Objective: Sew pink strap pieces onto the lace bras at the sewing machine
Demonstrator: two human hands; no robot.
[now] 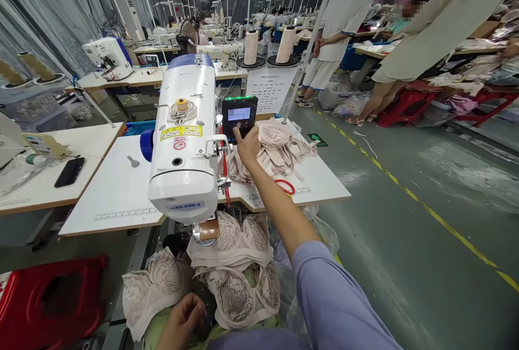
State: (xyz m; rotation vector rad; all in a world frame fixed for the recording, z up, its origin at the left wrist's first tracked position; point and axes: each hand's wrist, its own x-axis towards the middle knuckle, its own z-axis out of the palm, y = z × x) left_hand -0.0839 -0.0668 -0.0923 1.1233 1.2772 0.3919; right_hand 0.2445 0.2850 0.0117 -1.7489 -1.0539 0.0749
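My right hand (247, 145) reaches forward to the black control panel (239, 115) beside the white sewing machine (184, 139), a finger touching the panel's lower edge, the other fingers curled. My left hand (182, 320) rests low on my lap, fingers curled onto a heap of beige lace bra cups (231, 269). Another pile of lace pieces (275, 150) lies on the white table (320, 182) just right of my right hand. A red ring-shaped tool (286, 186) lies by my forearm.
A black phone (70, 172) lies on the left table. A red stool (48, 298) stands at lower left. Two people stand in the aisle at the far right near red stools (405, 104). A yellow floor line (425, 209) runs along the right.
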